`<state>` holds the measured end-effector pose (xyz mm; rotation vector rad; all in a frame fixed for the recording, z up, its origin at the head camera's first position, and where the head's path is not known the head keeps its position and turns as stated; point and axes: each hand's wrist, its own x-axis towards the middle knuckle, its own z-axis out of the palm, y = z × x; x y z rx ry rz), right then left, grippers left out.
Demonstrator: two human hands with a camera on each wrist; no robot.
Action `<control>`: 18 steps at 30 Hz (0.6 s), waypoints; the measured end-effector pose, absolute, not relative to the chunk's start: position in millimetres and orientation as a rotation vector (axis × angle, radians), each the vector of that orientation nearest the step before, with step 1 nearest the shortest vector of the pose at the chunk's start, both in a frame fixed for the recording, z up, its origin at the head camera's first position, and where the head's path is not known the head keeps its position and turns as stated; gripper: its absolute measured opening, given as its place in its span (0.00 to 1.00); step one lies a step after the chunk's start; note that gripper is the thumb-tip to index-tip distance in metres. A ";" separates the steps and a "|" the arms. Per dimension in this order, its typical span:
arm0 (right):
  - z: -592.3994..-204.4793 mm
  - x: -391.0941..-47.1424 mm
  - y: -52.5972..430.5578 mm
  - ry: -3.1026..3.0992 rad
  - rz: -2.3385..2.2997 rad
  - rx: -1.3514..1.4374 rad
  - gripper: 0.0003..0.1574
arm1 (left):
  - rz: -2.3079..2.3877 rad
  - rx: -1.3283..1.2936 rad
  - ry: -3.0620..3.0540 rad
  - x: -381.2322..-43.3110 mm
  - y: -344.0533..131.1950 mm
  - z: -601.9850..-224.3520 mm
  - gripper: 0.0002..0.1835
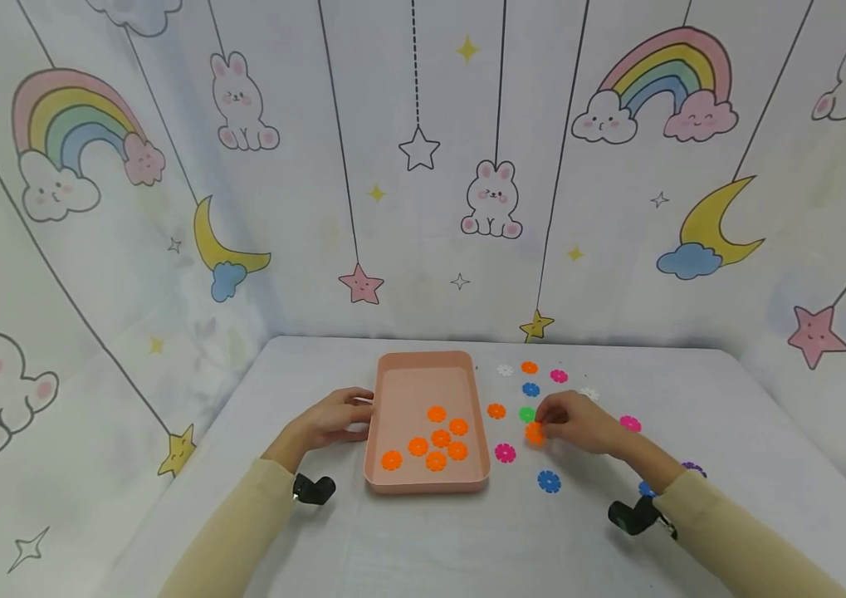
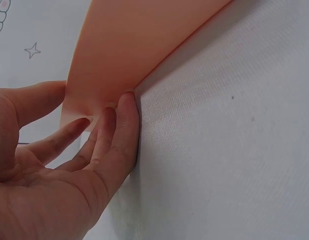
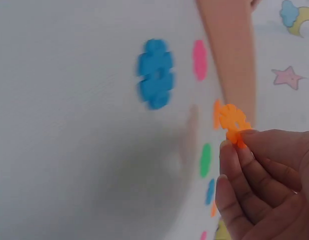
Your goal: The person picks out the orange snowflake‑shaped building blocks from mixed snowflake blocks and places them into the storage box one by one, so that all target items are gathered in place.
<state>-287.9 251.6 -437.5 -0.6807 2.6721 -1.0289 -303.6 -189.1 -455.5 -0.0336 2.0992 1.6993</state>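
Note:
My right hand [image 1: 579,422] pinches an orange notched plastic disc [image 3: 233,123] between thumb and fingers, raised off the table to the right of the pink tray [image 1: 373,465]. In the right wrist view the disc is tilted and has a small hole in its middle. My left hand [image 1: 336,418] touches the tray's left side with thumb and fingertips, the fingers fairly straight. The left wrist view shows the fingertips against the tray's outer wall [image 2: 129,40], low by the tabletop. Several orange discs [image 1: 441,438] lie inside the tray, mostly in its near half.
Loose notched discs are scattered right of the tray: a green disc [image 1: 526,414], a blue disc [image 1: 549,482], a pink disc [image 1: 505,453], an orange disc [image 1: 496,411] and others. Some lie near the right forearm. A white cloth covers the table [image 1: 423,540], and a patterned curtain [image 1: 423,216] stands behind.

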 end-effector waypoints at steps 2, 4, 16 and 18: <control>-431.3 -290.7 245.2 2.666 -1.047 -0.708 0.07 | 1.696 -0.031 2.096 -303.4 -189.2 -454.7 0.28; -424.2 -293.4 237.0 2.645 -1.077 -0.731 0.07 | 1.699 -0.038 2.092 -303.9 -189.2 -454.8 0.28; -391.6 -302.4 164.1 2.522 -1.156 -0.819 0.03 | 1.708 -0.037 2.091 -304.0 -188.8 -454.5 0.28; -387.3 -303.2 152.3 2.517 -1.143 -0.837 0.03 | 1.711 -0.040 2.086 -303.7 -189.2 -454.0 0.28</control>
